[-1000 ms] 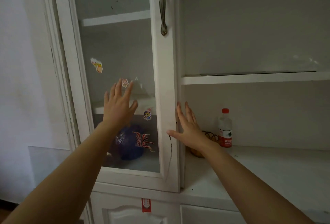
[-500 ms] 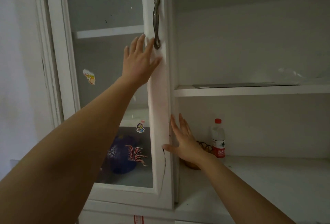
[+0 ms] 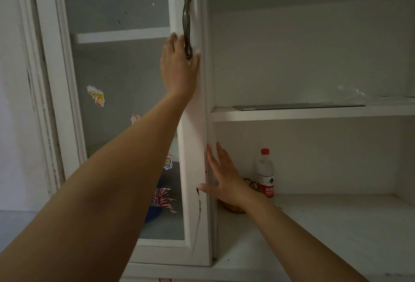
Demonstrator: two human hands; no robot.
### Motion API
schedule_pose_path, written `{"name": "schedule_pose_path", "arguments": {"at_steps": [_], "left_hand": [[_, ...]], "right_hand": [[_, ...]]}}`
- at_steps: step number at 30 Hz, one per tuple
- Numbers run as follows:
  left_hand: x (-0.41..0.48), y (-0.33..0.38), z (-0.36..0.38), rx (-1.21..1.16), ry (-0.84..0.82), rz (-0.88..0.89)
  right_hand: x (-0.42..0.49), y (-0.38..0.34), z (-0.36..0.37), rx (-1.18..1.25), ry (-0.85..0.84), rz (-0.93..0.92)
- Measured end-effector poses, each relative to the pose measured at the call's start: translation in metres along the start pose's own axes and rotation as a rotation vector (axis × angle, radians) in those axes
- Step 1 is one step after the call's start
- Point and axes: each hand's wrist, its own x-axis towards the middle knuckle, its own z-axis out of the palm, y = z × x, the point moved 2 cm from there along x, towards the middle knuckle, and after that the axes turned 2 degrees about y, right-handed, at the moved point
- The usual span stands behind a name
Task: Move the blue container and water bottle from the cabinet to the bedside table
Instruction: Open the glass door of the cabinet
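Water bottle (image 3: 265, 172) beyond open hands (image 3: 224, 179)

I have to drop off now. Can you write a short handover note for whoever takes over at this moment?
Left hand: open, fingers at the door handle, not closed round it.
Right hand: open, flat against the glass door's edge, holding nothing.
Blue container: behind the glass door, lower shelf.
Water bottle: upright on the open shelf, right of the right hand.
Done: nothing moved.
Left: open the door, carry both to the bedside table, which is out of view.
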Motion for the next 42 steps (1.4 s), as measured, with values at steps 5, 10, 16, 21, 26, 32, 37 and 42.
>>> {"name": "schedule_pose_path", "arguments": {"at_steps": [5,10,16,21,26,32,37,42], "left_hand": [[0.001,0.004,0.008,-0.098,0.131,-0.063],[0.007,0.006,0.009,-0.197,0.245,-0.131],[0.013,0.008,0.012,-0.133,0.245,-0.08],[0.017,0.006,0.008,-0.107,0.188,-0.023],[0.014,0.009,0.001,-0.14,0.195,0.004],[0.014,0.011,-0.011,-0.14,0.191,0.032],[0.011,0.014,-0.022,-0.143,0.18,0.037],[0.008,0.02,-0.037,-0.152,0.205,0.027]], "right_hand": [[0.001,0.001,0.0,-0.032,0.011,-0.013],[0.002,0.004,0.0,-0.037,0.012,-0.023],[0.002,0.012,-0.006,-0.013,0.043,-0.045],[-0.001,0.018,-0.006,0.015,0.201,-0.082],[0.003,0.016,0.004,-0.196,0.222,-0.127],[0.007,0.014,0.012,-0.383,0.256,-0.094],[0.004,0.01,0.01,-0.442,0.259,-0.107],[-0.003,0.003,0.0,-0.463,0.188,-0.056]]}}
